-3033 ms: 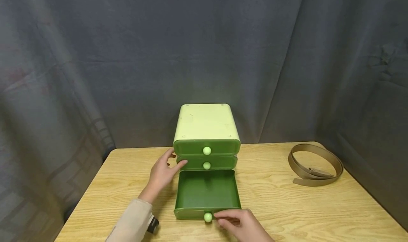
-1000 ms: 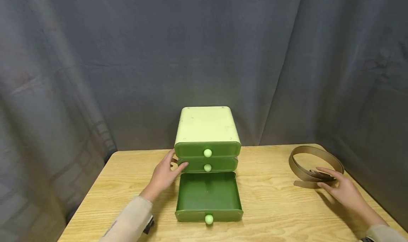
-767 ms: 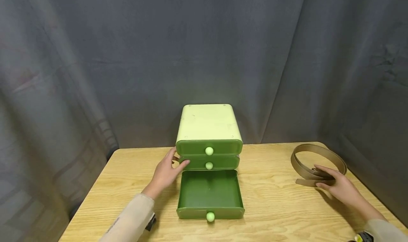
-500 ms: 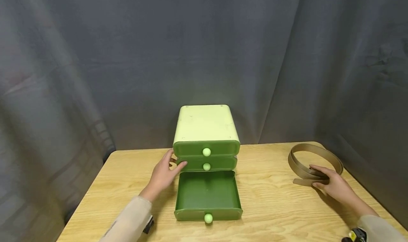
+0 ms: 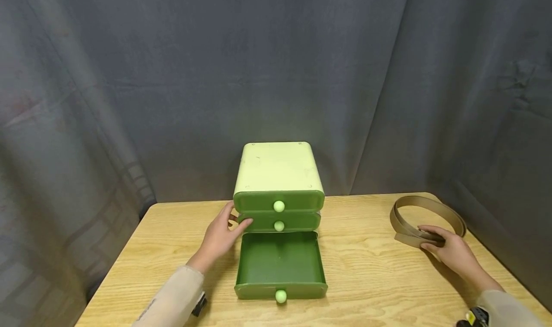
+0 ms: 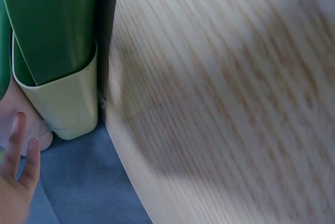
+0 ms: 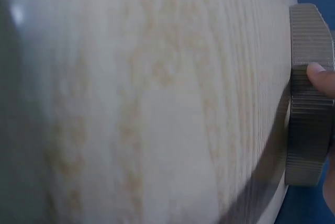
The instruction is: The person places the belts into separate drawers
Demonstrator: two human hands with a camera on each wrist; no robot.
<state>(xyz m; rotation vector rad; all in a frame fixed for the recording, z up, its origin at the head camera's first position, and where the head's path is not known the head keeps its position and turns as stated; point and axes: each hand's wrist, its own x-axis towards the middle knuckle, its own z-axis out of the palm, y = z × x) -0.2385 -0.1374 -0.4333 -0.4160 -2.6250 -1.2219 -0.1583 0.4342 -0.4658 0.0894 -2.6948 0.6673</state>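
A small drawer unit with a pale yellow-green top (image 5: 279, 166) has several dark green drawers with round light green knobs. Its bottom drawer (image 5: 280, 260) is pulled out and bare inside. My left hand (image 5: 218, 235) steadies the unit's left side, thumb at the front edge of the middle drawer (image 5: 263, 222). In the left wrist view, straight fingers (image 6: 32, 164) lie by a pinkish section (image 6: 21, 106). At the right, a tan webbing belt (image 5: 407, 224) lies in a loose coil. My right hand (image 5: 453, 253) pinches its near side; the thumb (image 7: 320, 79) presses the ribbed strap in the right wrist view.
The unit and belt stand on a light wooden table (image 5: 362, 279). A dark grey curtain (image 5: 276, 68) hangs close behind and at both sides. The pulled-out drawer reaches towards the table's front.
My right hand has left the bottom drawer's knob, moved right to the belt and taken hold of it. The belt's loose end has just shifted slightly up. The left hand stays put.
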